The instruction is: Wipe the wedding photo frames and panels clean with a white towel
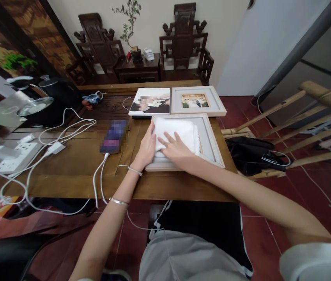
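Pressing on a folded white cloth (188, 130), the right hand (177, 151) lies palm down with its fingers spread wide. The cloth rests inside a rectangular pale-wood picture frame with a light grey inner border (209, 146), which lies flat on the brown wooden tabletop (71, 171) near the person. The left hand (147, 147) is set against this frame's left side, seemingly steadying it; whether its fingers close around the rim I cannot tell.

The wiping appears to be under way. Cloth covers the frame's left and middle part, while the grey border on its right lies uncovered; the view does not show whether that strip has been wiped, so it may be left to do.

Just beyond this frame, a second pale-wood frame holding a small photo (217, 102) and a white rectangular panel with a photo print (153, 102) lie untouched; their progress cannot be judged. Left of the frame lies a dark phone with a lit screen (114, 136).
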`<move>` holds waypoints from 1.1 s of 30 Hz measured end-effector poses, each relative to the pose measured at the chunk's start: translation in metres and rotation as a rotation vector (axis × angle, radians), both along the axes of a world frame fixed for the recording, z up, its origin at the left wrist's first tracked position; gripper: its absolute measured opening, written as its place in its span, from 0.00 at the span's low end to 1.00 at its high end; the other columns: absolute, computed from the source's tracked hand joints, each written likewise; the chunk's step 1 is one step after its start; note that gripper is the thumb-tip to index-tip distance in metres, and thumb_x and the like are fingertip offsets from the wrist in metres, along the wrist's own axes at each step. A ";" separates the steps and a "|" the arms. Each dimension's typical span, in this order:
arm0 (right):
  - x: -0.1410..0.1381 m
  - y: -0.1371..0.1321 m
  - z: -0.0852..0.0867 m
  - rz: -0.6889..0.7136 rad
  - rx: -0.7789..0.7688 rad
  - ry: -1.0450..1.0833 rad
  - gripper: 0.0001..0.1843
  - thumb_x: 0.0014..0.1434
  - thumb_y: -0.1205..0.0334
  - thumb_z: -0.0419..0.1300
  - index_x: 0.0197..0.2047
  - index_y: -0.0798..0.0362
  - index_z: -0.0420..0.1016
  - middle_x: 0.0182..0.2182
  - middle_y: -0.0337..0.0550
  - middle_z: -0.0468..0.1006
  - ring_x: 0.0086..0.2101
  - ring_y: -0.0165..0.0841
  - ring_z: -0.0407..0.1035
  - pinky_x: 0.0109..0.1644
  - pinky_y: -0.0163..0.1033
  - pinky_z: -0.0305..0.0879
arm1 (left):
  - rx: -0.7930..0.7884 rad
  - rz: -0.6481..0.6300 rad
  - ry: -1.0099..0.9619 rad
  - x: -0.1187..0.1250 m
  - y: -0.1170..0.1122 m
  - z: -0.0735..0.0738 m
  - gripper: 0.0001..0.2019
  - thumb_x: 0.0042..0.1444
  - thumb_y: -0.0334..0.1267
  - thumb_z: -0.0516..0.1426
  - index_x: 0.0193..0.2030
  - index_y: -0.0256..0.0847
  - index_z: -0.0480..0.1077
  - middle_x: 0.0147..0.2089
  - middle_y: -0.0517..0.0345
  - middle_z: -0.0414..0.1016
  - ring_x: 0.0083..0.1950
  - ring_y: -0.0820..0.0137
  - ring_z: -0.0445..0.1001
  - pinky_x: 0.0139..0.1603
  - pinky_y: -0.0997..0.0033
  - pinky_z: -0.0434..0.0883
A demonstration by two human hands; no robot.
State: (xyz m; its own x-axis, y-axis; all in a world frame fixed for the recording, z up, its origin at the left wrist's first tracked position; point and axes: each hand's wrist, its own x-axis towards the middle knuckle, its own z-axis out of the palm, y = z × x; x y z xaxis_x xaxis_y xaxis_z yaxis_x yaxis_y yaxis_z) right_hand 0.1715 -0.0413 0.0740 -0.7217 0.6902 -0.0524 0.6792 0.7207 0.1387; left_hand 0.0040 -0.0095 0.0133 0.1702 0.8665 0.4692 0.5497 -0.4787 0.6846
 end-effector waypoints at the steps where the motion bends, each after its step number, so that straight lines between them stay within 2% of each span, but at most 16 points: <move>1: 0.003 -0.009 0.001 0.027 0.000 0.013 0.20 0.65 0.73 0.50 0.54 0.57 0.78 0.68 0.56 0.60 0.67 0.58 0.50 0.66 0.67 0.51 | -0.008 0.005 0.004 -0.001 0.002 -0.001 0.29 0.71 0.54 0.34 0.71 0.44 0.54 0.72 0.48 0.59 0.73 0.60 0.58 0.73 0.52 0.57; 4: 0.013 -0.030 0.001 0.117 0.005 0.099 0.21 0.63 0.75 0.50 0.53 0.55 0.78 0.66 0.55 0.64 0.66 0.54 0.54 0.65 0.64 0.54 | -0.008 0.025 0.073 -0.005 0.011 -0.005 0.28 0.71 0.54 0.38 0.65 0.40 0.65 0.67 0.46 0.68 0.71 0.60 0.62 0.72 0.50 0.59; 7: 0.022 -0.036 0.001 0.140 -0.034 0.148 0.24 0.62 0.78 0.49 0.54 0.53 0.77 0.66 0.51 0.65 0.66 0.51 0.54 0.64 0.63 0.56 | 0.019 0.013 0.133 -0.008 0.017 -0.009 0.26 0.71 0.52 0.41 0.61 0.38 0.68 0.66 0.45 0.70 0.72 0.60 0.61 0.72 0.51 0.59; 10: 0.030 -0.037 0.002 0.113 -0.044 0.137 0.25 0.62 0.79 0.48 0.53 0.52 0.78 0.67 0.48 0.64 0.67 0.49 0.53 0.65 0.63 0.54 | 0.026 -0.002 0.163 -0.009 0.017 -0.012 0.23 0.71 0.48 0.42 0.61 0.38 0.68 0.67 0.45 0.68 0.73 0.60 0.59 0.73 0.50 0.58; 14: 0.052 -0.045 0.009 0.028 -0.021 0.084 0.23 0.61 0.79 0.49 0.49 0.52 0.79 0.65 0.47 0.67 0.65 0.49 0.56 0.65 0.64 0.52 | 0.026 -0.034 0.212 -0.012 0.017 -0.015 0.21 0.69 0.44 0.46 0.62 0.38 0.66 0.69 0.44 0.65 0.73 0.58 0.57 0.73 0.47 0.56; 18: 0.085 -0.055 0.022 -0.081 -0.003 0.008 0.21 0.58 0.80 0.51 0.42 0.52 0.81 0.61 0.50 0.72 0.63 0.51 0.60 0.64 0.65 0.53 | 0.009 -0.058 0.257 -0.013 0.020 -0.023 0.25 0.65 0.42 0.51 0.66 0.36 0.60 0.73 0.41 0.56 0.76 0.55 0.51 0.74 0.45 0.52; 21: 0.098 -0.057 0.029 -0.107 -0.005 -0.032 0.21 0.57 0.81 0.51 0.39 0.52 0.82 0.58 0.51 0.75 0.61 0.51 0.62 0.63 0.66 0.54 | 0.015 -0.047 0.272 -0.011 0.021 -0.028 0.26 0.65 0.42 0.51 0.68 0.37 0.58 0.74 0.41 0.54 0.76 0.54 0.49 0.75 0.44 0.50; 24: 0.087 -0.054 0.028 -0.053 -0.013 -0.016 0.22 0.58 0.81 0.51 0.42 0.53 0.82 0.57 0.53 0.75 0.62 0.50 0.62 0.63 0.67 0.53 | 0.041 -0.023 0.262 -0.008 0.020 -0.028 0.24 0.67 0.42 0.47 0.67 0.38 0.58 0.73 0.43 0.55 0.76 0.56 0.50 0.75 0.45 0.51; 30: 0.032 -0.045 0.007 0.069 0.054 0.079 0.17 0.64 0.75 0.51 0.42 0.53 0.81 0.58 0.53 0.74 0.62 0.48 0.61 0.65 0.66 0.53 | 0.055 -0.017 0.257 -0.008 0.015 -0.025 0.23 0.67 0.39 0.46 0.68 0.38 0.58 0.73 0.43 0.56 0.75 0.57 0.51 0.75 0.46 0.51; 33: 0.027 -0.046 0.002 0.082 0.086 0.075 0.16 0.66 0.72 0.51 0.43 0.53 0.81 0.60 0.52 0.72 0.63 0.48 0.60 0.65 0.67 0.54 | 0.060 -0.027 0.261 -0.010 0.016 -0.025 0.24 0.66 0.36 0.46 0.68 0.37 0.57 0.73 0.43 0.56 0.75 0.58 0.52 0.75 0.47 0.52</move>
